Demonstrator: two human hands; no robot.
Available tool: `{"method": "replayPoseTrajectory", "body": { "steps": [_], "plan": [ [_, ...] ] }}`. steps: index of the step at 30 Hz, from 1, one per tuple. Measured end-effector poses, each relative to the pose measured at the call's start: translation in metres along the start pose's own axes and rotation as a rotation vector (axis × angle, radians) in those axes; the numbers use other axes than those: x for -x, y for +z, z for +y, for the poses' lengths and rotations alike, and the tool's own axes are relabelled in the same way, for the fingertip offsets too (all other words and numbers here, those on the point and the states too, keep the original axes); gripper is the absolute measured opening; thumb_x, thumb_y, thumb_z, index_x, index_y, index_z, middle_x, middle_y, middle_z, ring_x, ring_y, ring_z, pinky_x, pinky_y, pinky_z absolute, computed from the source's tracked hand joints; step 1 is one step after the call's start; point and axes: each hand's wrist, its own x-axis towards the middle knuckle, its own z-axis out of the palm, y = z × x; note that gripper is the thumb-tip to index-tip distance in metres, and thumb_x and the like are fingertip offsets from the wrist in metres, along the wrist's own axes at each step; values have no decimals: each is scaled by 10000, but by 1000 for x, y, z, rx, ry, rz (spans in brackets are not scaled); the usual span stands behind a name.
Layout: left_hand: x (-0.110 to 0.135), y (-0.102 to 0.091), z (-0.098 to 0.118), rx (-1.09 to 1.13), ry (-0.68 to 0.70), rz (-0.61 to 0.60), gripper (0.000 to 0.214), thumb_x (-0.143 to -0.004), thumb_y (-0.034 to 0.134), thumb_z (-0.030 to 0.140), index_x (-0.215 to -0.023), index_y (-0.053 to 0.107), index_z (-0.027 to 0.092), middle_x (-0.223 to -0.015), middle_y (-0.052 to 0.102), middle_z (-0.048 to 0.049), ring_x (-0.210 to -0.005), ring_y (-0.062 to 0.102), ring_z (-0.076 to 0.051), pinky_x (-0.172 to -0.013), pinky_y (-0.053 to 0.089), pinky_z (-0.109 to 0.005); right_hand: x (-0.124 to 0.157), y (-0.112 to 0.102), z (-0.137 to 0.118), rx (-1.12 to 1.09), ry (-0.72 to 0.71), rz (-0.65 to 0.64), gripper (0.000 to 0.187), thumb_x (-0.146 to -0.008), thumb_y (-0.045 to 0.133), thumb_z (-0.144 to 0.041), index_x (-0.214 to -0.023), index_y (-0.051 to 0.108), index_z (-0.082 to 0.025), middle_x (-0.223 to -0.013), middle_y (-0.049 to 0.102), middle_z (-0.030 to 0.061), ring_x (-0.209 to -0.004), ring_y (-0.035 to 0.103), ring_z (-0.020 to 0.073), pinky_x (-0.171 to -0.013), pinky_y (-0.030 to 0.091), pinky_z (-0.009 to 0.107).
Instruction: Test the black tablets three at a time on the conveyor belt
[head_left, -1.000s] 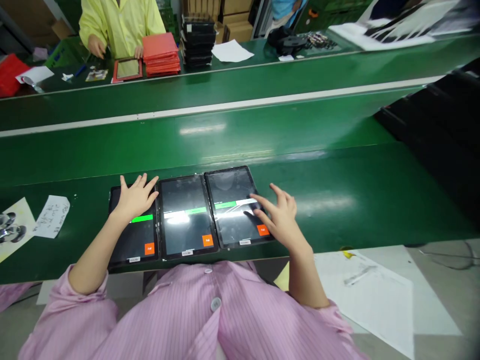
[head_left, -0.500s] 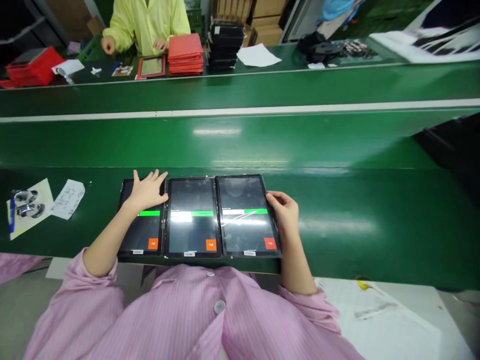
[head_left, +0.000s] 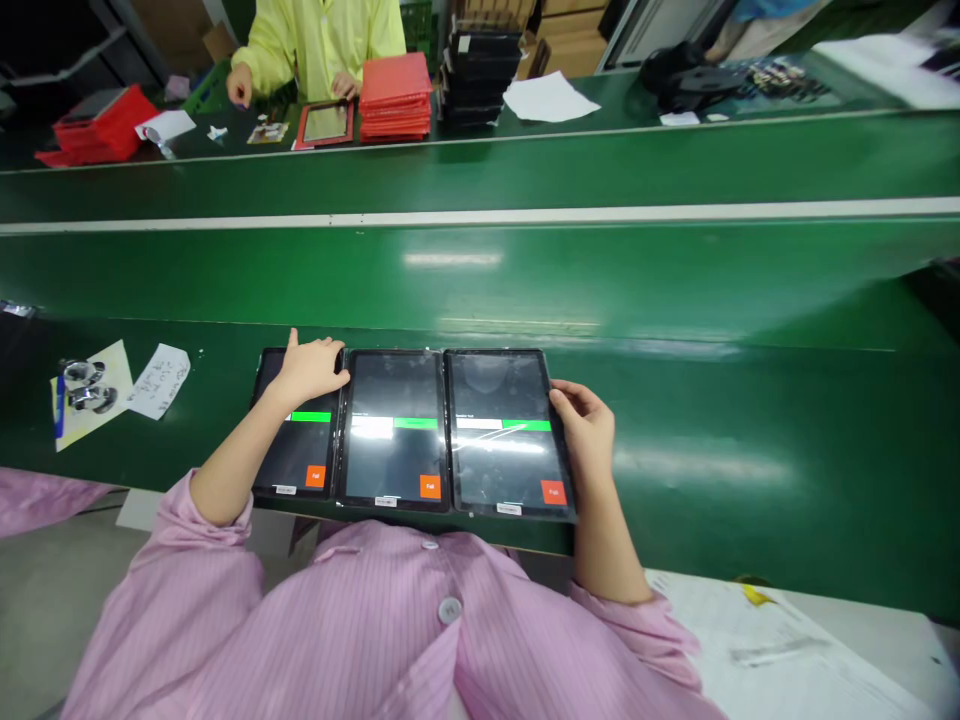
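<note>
Three tablets lie side by side on the green bench, their screens lit with a green bar and an orange-red "Fail" box. My left hand (head_left: pixel 311 368) rests over the upper part of the left tablet (head_left: pixel 292 458), its fingers extended toward the top right edge and partly covering the screen. Between the other two sits the middle tablet (head_left: pixel 397 390), with neither hand on it. At the right tablet (head_left: pixel 501 390), my right hand (head_left: pixel 589 430) grips the right edge, thumb at the rim; the fingers beneath are partly hidden.
Left of the tablets, round metal pieces (head_left: pixel 94 398) and a blue pen (head_left: pixel 59 407) lie on yellowish paper, beside a handwritten note (head_left: pixel 160 382). Across the raised green divider (head_left: pixel 675 265), a co-worker in a yellow top sits behind a stack of red sleeves (head_left: pixel 396 100) and black stacked items (head_left: pixel 480 70).
My left hand's fingers have drawn closer together. My right hand stays at the right tablet's edge. The whole view has shifted, so things appear further right.
</note>
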Motion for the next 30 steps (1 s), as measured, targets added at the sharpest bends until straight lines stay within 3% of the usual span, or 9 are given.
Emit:
{"method": "replayPoseTrajectory", "body": {
  "steps": [10, 13, 16, 19, 22, 24, 26, 30],
  "plan": [
    [-5, 0, 4, -1, -12, 3, 481, -842, 510, 368, -1260, 625, 158, -1255, 699, -153, -1153, 654, -339, -1187, 174, -673, -3, 0, -1, 25, -33, -32, 367, -709, 719, -457, -955, 716, -185, -899, 725, 77, -840, 656, 233, -825, 524, 400],
    [-7, -2, 3, -66, 8, -66, 490, -882, 469, 347, -1310, 585, 138, -1308, 658, -200, -1219, 614, -360, -1164, 158, -717, -6, 2, 3, 18, -52, -32, 366, -708, 695, -468, -951, 688, -194, -872, 704, 61, -823, 642, 223, -812, 523, 393],
    [-9, -6, 16, -99, 39, -69, 522, -933, 377, 236, -1426, 486, 106, -1443, 535, -260, -1336, 521, -383, -1133, 142, -764, -8, 4, 6, 11, -64, -39, 373, -706, 679, -493, -941, 664, -204, -854, 687, 51, -813, 629, 217, -789, 521, 380],
    [-14, -11, 45, -62, 250, -9, 557, -993, 337, 240, -1547, 340, 180, -1610, 318, -237, -1477, 338, -381, -1164, 160, -704, -10, 5, 8, 4, -63, -46, 384, -702, 681, -510, -937, 658, -208, -853, 684, 50, -811, 627, 217, -781, 519, 376],
    [-28, -16, 75, 14, 531, -79, 630, -975, 527, 384, -1557, 299, 309, -1681, 159, -170, -1534, 185, -383, -1182, 157, -661, -12, 4, 8, -9, -60, -59, 397, -696, 687, -518, -938, 658, -204, -851, 683, 52, -812, 628, 218, -783, 521, 377],
    [-40, -19, 86, 75, 665, -165, 646, -900, 666, 391, -1483, 400, 312, -1668, 201, -160, -1521, 225, -369, -1185, 207, -610, -12, 3, 8, -16, -58, -68, 402, -693, 691, -519, -937, 659, -201, -850, 682, 51, -811, 628, 217, -789, 522, 379],
    [-50, -21, 90, 122, 739, -217, 580, -839, 742, 358, -1367, 511, 295, -1598, 321, -154, -1440, 364, -344, -1152, 312, -518, -12, 3, 7, -21, -59, -77, 402, -694, 692, -519, -935, 660, -199, -847, 681, 50, -810, 628, 217, -792, 522, 380],
    [-57, -21, 87, 110, 735, -256, 513, -809, 763, 314, -1286, 576, 344, -1468, 402, -113, -1304, 458, -337, -1066, 398, -489, -11, 1, 5, -25, -61, -94, 399, -705, 695, -516, -943, 662, -197, -853, 685, 51, -810, 632, 217, -791, 522, 378]
  ]
}}
